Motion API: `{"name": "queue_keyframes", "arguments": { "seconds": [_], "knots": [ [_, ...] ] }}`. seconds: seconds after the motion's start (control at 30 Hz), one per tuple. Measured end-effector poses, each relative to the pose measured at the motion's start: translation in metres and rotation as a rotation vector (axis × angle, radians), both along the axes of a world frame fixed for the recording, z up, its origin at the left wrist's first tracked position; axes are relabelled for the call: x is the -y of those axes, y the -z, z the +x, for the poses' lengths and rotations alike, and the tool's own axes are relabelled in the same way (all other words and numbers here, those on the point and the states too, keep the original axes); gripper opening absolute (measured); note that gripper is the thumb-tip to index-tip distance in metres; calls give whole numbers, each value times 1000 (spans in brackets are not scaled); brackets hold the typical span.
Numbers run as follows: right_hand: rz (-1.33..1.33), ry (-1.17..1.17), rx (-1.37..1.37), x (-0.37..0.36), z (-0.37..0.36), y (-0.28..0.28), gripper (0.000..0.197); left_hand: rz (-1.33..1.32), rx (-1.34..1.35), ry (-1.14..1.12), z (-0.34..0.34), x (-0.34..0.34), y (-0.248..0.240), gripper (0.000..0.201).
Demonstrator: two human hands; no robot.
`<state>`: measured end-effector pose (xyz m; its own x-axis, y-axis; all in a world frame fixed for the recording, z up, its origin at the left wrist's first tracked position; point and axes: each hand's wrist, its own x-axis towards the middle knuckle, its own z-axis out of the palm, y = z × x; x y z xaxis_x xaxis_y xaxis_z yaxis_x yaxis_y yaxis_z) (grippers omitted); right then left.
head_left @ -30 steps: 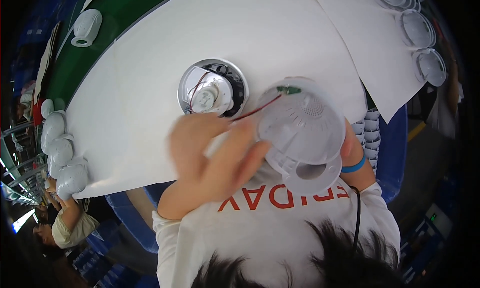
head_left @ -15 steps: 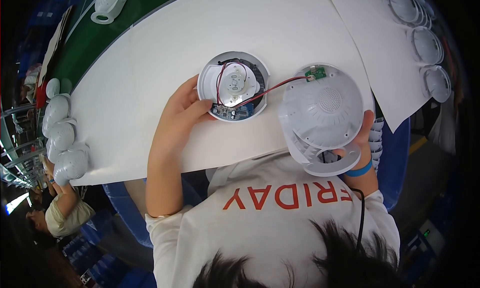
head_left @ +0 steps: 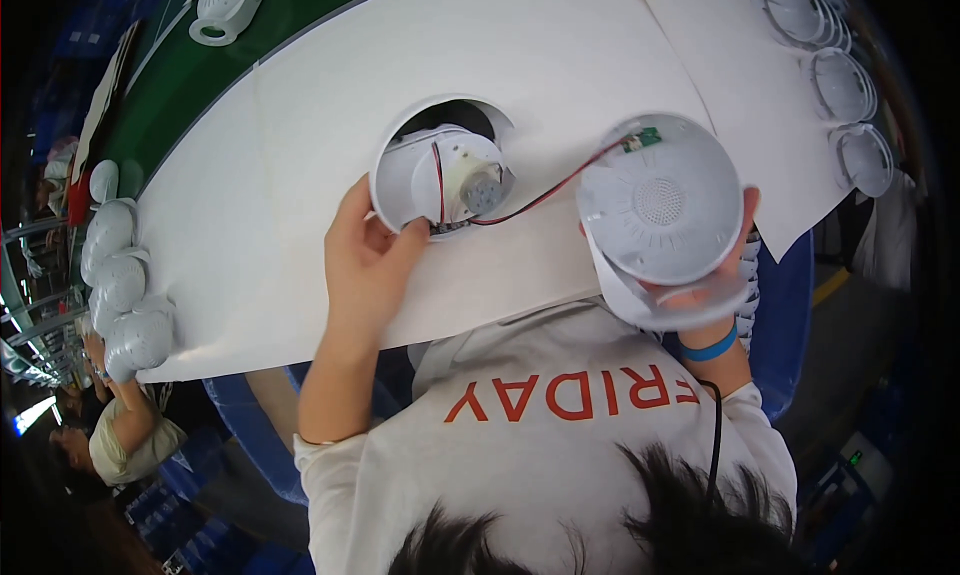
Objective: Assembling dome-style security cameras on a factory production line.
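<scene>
My left hand [head_left: 372, 260] grips the near left rim of a round white plastic housing [head_left: 400, 183], thumb at the near edge. The housing is tilted on the table; inside it a white disc carries a small round motor [head_left: 482, 191], and the circuit board beneath barely shows. A red and black wire pair [head_left: 545, 197] runs from it to a small green board [head_left: 643, 139] on a white dome-shaped shell [head_left: 655, 247]. My right hand [head_left: 738, 260] holds this shell from below and its right side, with the perforated grille facing up. A blurred ring-shaped part hangs at its near edge.
White paper [head_left: 270, 225] covers the table. Stacked white shells [head_left: 845, 85] stand at the far right, and a row of white housings [head_left: 122, 280] lines the left edge. Another white housing [head_left: 228, 10] is on the green surface beyond. A person [head_left: 130, 430] sits at the left.
My left hand has tipped the round housing, so its motor now leans right and the circuit board is mostly hidden. My right hand has shifted the shell slightly right and tilted it.
</scene>
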<state>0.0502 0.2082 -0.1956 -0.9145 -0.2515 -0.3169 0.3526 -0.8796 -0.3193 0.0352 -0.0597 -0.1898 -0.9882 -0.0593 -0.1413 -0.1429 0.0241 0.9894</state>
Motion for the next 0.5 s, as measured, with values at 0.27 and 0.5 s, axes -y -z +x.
{"name": "queue_keyframes", "arguments": {
  "seconds": [0.27,0.5],
  "knots": [
    [471,-127,-115,27,-3,-31,67,-748,-730,-178,24,-34,-16,52],
    [687,27,-499,53,5,-29,104,-747,-772,-239,23,-50,-9,55]
  ]
}}
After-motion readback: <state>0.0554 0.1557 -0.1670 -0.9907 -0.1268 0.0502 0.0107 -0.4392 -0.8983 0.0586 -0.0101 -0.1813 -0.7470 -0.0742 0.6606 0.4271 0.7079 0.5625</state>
